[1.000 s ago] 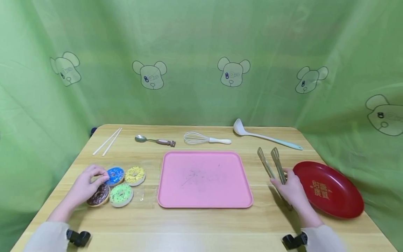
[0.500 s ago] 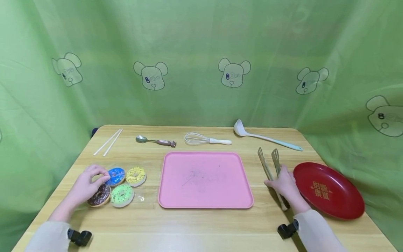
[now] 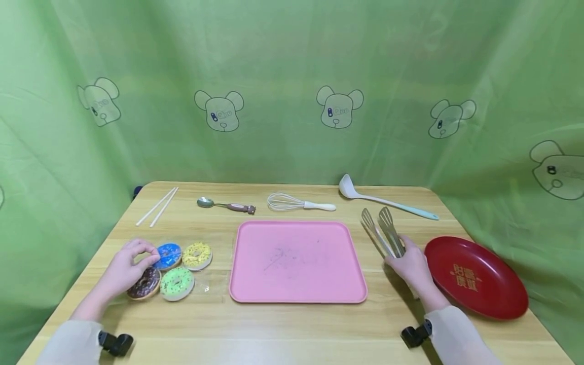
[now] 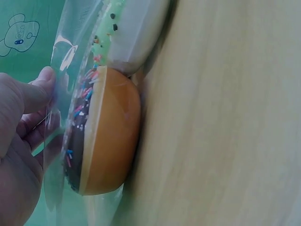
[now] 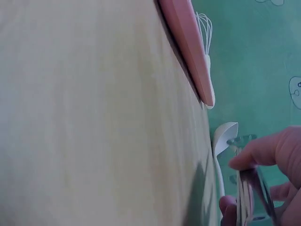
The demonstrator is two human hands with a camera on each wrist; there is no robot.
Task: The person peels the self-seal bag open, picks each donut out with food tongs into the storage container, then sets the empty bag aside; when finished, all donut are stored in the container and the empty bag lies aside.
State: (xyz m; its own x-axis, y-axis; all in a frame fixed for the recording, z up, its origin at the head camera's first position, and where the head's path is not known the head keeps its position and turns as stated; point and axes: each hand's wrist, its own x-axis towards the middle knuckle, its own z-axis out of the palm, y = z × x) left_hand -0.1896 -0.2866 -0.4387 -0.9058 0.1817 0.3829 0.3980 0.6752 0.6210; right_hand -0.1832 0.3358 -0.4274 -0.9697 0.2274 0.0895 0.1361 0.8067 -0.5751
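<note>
Four sprinkled doughnuts lie under clear plastic wrap (image 4: 70,52) at the table's left: blue (image 3: 168,254), yellow (image 3: 197,254), green (image 3: 176,283) and chocolate (image 3: 143,284). My left hand (image 3: 145,256) pinches the wrap between thumb and fingers, just above the chocolate doughnut (image 4: 106,136). My right hand (image 3: 401,251) grips metal tongs (image 3: 383,230) by their handle end, between the pink tray (image 3: 296,284) and the red plate (image 3: 483,299). The tongs' tips point away from me and stand close together. In the right wrist view the fingers (image 5: 277,150) curl round the tongs (image 5: 249,188).
Along the far edge lie chopsticks (image 3: 156,206), a spoon (image 3: 223,204), a whisk (image 3: 296,203) and a pale ladle (image 3: 388,202). The pink tray holds nothing. Green cloth with bear prints closes in the table on three sides.
My right hand has closed round the tongs and moved them slightly left and away, their two arms now squeezed closer together. The left hand has stayed at the doughnuts.
</note>
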